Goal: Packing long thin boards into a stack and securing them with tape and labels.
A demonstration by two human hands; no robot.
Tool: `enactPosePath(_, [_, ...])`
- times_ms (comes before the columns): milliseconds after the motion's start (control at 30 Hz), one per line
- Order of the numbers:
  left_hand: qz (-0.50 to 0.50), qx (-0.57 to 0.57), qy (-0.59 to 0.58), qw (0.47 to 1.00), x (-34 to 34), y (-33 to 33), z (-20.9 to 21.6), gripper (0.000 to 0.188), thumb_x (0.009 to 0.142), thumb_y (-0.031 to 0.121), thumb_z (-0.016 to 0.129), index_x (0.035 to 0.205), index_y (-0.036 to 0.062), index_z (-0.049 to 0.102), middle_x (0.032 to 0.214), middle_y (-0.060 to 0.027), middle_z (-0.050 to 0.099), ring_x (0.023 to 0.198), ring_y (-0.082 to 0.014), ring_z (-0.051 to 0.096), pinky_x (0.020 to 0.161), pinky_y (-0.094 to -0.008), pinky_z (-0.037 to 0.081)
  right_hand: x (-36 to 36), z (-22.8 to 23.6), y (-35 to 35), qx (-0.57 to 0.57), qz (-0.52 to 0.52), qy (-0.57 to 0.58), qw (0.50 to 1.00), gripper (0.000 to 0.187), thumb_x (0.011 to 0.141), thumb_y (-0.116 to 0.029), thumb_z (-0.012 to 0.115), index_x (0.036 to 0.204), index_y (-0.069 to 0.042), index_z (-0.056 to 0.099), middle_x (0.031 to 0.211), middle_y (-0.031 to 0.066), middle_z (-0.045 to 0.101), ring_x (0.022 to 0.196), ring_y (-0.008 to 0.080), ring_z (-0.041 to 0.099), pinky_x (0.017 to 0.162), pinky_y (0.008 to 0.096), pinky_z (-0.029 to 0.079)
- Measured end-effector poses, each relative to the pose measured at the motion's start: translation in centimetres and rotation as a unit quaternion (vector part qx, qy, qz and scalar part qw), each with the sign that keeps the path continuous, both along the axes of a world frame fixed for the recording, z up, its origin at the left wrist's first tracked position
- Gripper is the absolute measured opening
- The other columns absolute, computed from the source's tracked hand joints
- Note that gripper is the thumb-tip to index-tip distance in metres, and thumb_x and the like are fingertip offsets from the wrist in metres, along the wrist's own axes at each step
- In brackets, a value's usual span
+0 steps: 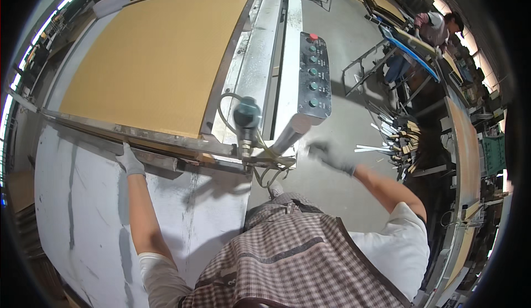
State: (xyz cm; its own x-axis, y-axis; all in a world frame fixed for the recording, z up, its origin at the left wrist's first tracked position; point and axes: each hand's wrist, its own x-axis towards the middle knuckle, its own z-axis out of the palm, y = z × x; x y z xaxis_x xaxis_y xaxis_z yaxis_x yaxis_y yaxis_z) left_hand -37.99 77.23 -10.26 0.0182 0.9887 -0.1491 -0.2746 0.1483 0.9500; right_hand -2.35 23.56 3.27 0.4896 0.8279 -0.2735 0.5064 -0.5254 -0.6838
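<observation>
A large yellow-brown sheet (155, 59) with a fine surface lies on the machine bed, bordered in front by a long metal bar (138, 131). My left hand (131, 161), in a light grey glove, touches the edge at the bar's underside; its visible fingers are stretched and apart. My right hand (332, 156), also gloved, hangs in the air over the floor, right of the machine's corner. Motion smears its fingers, so what they do is hidden. Close above it, a dark control panel (314, 78) carries a red button and several green ones.
A dark cylindrical fitting (247, 114) with looping hoses stands at the machine's near corner. Below the bar spreads a white, grey-streaked table (94, 214). Offcut strips (401, 142) are heaped on the floor at right. Farther off, a person (434, 31) bends over a blue-edged stand (412, 53).
</observation>
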Motion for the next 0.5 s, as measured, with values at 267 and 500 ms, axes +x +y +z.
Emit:
enactPosePath(267, [-0.168,0.016,-0.058,0.984,-2.6,-5.9,1.5,0.078,0.098,0.047,0.048,0.152,0.0013,0.015,0.156,-0.0153,0.021,0.142,-0.0268,0.026,0.118,-0.0387,0.02,9.9,-3.4,3.4,0.085,0.0,-0.38,0.921,0.039,0.08,0.0,0.052,0.117,-0.005,0.06,0.104,0.0164,0.056,0.099,0.0351,0.054,0.087,0.0431,0.047])
enactPosePath(500, [-0.131,0.051,0.13,0.982,-5.2,-22.7,0.2,0.063,0.098,0.023,0.048,0.151,0.0033,0.022,0.152,-0.0167,0.031,0.139,-0.0248,0.034,0.116,-0.0369,0.026,11.2,-0.9,5.0,0.049,0.063,-0.273,0.959,0.045,0.08,0.003,0.047,0.123,-0.006,0.054,0.104,0.0225,0.059,0.1,0.0398,0.056,0.088,0.047,0.046])
